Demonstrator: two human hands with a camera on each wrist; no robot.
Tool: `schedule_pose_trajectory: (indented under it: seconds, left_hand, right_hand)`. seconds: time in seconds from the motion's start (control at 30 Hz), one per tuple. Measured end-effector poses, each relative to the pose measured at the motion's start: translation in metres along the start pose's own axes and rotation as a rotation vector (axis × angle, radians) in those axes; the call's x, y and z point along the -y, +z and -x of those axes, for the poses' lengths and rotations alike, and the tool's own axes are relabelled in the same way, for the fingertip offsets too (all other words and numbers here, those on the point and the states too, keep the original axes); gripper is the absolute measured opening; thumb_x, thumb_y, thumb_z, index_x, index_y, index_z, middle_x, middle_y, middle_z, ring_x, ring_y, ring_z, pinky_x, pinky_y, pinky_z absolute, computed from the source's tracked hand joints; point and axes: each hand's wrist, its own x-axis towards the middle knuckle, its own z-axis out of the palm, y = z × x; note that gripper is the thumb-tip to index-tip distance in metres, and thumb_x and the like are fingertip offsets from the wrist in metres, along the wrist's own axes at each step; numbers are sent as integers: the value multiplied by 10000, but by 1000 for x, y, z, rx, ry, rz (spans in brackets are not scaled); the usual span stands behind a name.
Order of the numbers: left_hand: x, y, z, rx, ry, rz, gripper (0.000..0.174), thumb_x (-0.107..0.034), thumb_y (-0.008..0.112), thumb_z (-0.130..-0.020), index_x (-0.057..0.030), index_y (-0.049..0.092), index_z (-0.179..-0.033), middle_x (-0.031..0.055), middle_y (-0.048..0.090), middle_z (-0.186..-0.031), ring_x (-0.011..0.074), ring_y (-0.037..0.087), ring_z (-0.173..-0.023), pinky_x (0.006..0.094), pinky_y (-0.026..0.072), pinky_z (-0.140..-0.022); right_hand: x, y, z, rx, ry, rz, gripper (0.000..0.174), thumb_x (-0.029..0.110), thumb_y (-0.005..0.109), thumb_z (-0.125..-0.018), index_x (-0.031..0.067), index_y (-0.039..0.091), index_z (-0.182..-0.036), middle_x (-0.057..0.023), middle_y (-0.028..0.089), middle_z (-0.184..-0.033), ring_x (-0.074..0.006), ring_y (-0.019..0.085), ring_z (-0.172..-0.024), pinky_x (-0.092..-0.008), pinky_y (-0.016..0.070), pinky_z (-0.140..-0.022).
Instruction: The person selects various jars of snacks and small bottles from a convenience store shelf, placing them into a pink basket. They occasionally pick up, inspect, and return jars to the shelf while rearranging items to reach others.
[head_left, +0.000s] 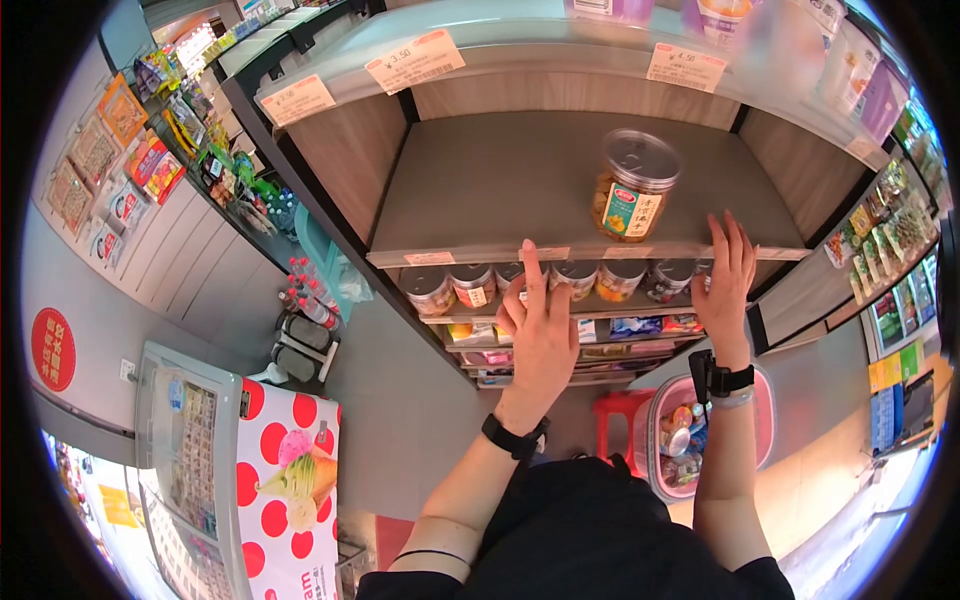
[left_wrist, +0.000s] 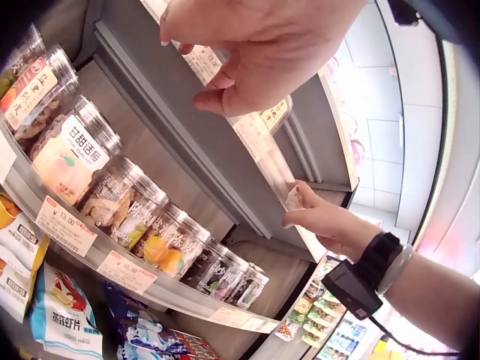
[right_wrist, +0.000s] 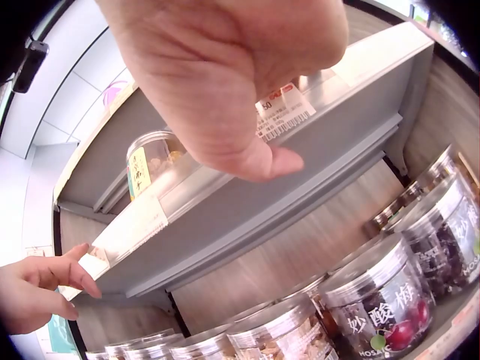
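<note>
A jar with a silver lid and a green-and-cream label [head_left: 635, 208] stands upright near the front of the brown shelf [head_left: 480, 180]. My left hand [head_left: 543, 335] is at the shelf's front edge, index finger extended and other fingers bent, holding nothing. Right of the jar, my right hand [head_left: 730, 285] has its fingers over the same edge, spread and holding nothing. The left wrist view shows the left hand [left_wrist: 270, 56] beside the price strip. In the right wrist view, the right hand [right_wrist: 225, 82] hides part of a price tag [right_wrist: 286, 112].
Below, a row of jars [head_left: 575, 280] fills a lower shelf, with bagged snacks [left_wrist: 64, 311] beneath. A pink basket of packaged goods [head_left: 765, 420] sits at the lower right, beside a red stool [head_left: 612, 412]. A dotted freezer [head_left: 290, 480] stands at the left.
</note>
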Motion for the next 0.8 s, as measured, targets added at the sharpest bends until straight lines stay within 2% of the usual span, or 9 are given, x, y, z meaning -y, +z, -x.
schedule_pose_trajectory:
  seconds: [0.1, 0.2, 0.27, 0.3, 0.33, 0.43, 0.6, 0.7, 0.8]
  left_hand:
    - [-2, -5, -2, -6, -6, 66, 391, 9, 579, -675, -15, 550, -1065, 206, 138, -1493, 379, 346, -1158, 520, 256, -937]
    - [-10, -6, -16, -200, 30, 145, 409, -28, 620, -721, -19, 517, -1117, 199, 228, -1460, 374, 346, -1165, 533, 256, -942]
    - [-25, -11, -40, -344, 21, 207, 530, -121, 706, -728, -50, 452, -1188, 211, 284, -1420, 379, 345, -1136, 499, 271, -916]
    - [-29, -6, -50, -358, 40, 236, 713, -246, 762, -711, -69, 376, -1284, 231, 283, -1392, 393, 339, -1151, 512, 267, -909]
    - [-39, -5, -61, -357, 50, 248, 713, -246, 762, -711, -69, 376, -1284, 231, 283, -1392, 393, 339, -1151, 512, 267, -909]
    - [-67, -4, -93, -267, -63, 157, 1051, -361, 829, -616, -130, 196, -1422, 256, 177, -1404, 433, 284, -1260, 564, 289, -925]
    - [-73, 7, -128, -77, -182, 204, 1024, -284, 824, -611, -163, 210, -1421, 247, 386, -1234, 413, 457, -1128, 566, 373, -868]
    - [-54, -5, -133, -244, -184, 268, 932, -232, 766, -605, -105, 268, -1383, 234, 475, -1027, 404, 545, -930, 453, 479, -803]
    - [-7, -37, -129, -397, -113, 152, 956, -267, 806, -583, -70, 300, -1370, 240, 481, -1108, 392, 542, -1003, 438, 467, -845]
  right_hand:
    - [-2, 0, 0, 7, -5, -16, 788, -39, 521, -605, 133, 371, -1360, -110, 335, -1402, -340, 314, -1273, -533, 181, -1090]
    - [2, -6, -1, 19, 12, -21, 790, -30, 558, -594, 129, 383, -1348, -112, 342, -1393, -335, 315, -1276, -529, 183, -1089]
    - [3, -6, -1, 8, 27, -6, 793, -27, 569, -590, 129, 385, -1345, -112, 346, -1390, -332, 317, -1277, -526, 184, -1090]
    - [3, -5, 0, 3, 30, -21, 796, -24, 581, -586, 130, 388, -1342, -112, 349, -1386, -329, 319, -1278, -522, 185, -1090]
    - [2, -4, 0, -5, 38, -10, 796, -24, 581, -586, 130, 388, -1342, -112, 349, -1386, -329, 319, -1278, -522, 185, -1090]
    - [2, -4, 1, 3, 52, -12, 785, -23, 580, -599, 137, 386, -1343, -103, 351, -1383, -314, 328, -1278, -510, 179, -1098]
    - [0, -6, 2, 8, 54, -35, 778, -32, 574, -604, 143, 390, -1340, -94, 348, -1389, -306, 330, -1278, -502, 186, -1098]
    - [-3, -6, 2, 10, 45, -42, 774, -36, 570, -604, 144, 392, -1336, -91, 349, -1388, -305, 331, -1276, -502, 192, -1096]
    - [-4, -5, 3, 10, 48, -58, 773, -37, 569, -602, 145, 393, -1332, -89, 349, -1387, -306, 333, -1273, -504, 195, -1095]
